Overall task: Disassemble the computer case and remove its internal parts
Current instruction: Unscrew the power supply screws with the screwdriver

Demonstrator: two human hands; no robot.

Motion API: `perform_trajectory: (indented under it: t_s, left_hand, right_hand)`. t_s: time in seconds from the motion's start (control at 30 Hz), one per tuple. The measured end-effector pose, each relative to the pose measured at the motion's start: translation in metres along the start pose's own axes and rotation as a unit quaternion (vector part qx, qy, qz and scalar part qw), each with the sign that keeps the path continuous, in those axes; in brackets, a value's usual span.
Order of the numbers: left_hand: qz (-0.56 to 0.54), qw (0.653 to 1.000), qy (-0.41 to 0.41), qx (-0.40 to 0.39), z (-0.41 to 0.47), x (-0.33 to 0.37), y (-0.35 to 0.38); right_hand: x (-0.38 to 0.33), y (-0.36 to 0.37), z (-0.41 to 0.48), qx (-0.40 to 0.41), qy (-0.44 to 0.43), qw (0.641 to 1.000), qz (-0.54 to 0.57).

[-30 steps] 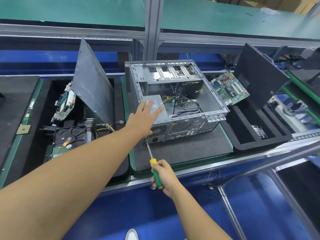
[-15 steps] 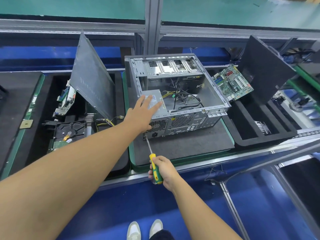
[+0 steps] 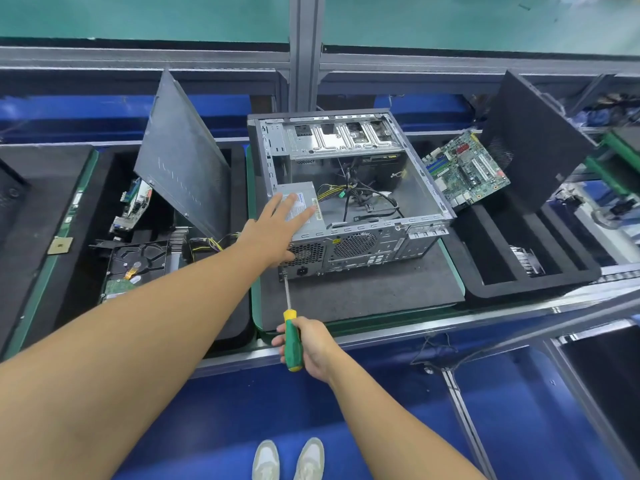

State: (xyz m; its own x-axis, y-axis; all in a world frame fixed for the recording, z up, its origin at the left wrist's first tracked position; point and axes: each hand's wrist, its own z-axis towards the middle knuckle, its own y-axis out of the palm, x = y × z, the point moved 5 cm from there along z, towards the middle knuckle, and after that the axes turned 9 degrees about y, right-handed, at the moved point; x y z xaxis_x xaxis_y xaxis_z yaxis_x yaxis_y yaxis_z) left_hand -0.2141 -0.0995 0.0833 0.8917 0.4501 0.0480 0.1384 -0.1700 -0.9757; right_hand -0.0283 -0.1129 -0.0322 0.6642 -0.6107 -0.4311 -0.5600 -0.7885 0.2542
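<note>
On the dark mat (image 3: 363, 299), the opened computer case (image 3: 349, 199) is steadied by the left hand (image 3: 273, 230), laid flat with straight fingers on the power supply (image 3: 304, 209); a screwdriver (image 3: 291, 327) is gripped by the right hand (image 3: 311, 344), its tip set at the case's rear corner.

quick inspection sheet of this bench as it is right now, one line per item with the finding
surface: dark mat carries the computer case, open side up
job's things: power supply sits in the case's near left corner; screwdriver has its tip at the case's rear panel
clutter: side panel and hard drive in the left tray; motherboard leaning in the right tray
grips: left hand rests flat on the power supply; right hand grips the screwdriver handle
cables: loose cables inside the case
surroundings: metal frame post; shoes on blue floor
</note>
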Motion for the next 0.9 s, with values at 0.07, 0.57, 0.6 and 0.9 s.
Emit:
perform_trajectory:
  t_s: [0.07,0.57,0.6,0.9]
  left_hand:
    - [0.002,1.000,-0.001,-0.001,-0.001,0.000,0.000]
    - [-0.001,1.000,0.011,0.014,-0.002,-0.004,0.001]
    - [-0.002,1.000,0.013,0.012,-0.002,-0.004,0.000]
    - [-0.012,0.999,0.024,0.020,-0.004,-0.001,-0.002]
  right_hand:
    - [0.001,0.000,0.000,-0.004,-0.005,1.000,-0.005]
    - [-0.005,-0.012,0.006,0.038,-0.026,0.998,-0.045]
    - [-0.005,-0.010,0.006,0.027,-0.011,0.999,-0.028]
    - [0.003,-0.008,0.010,0.038,-0.029,0.999,-0.027]
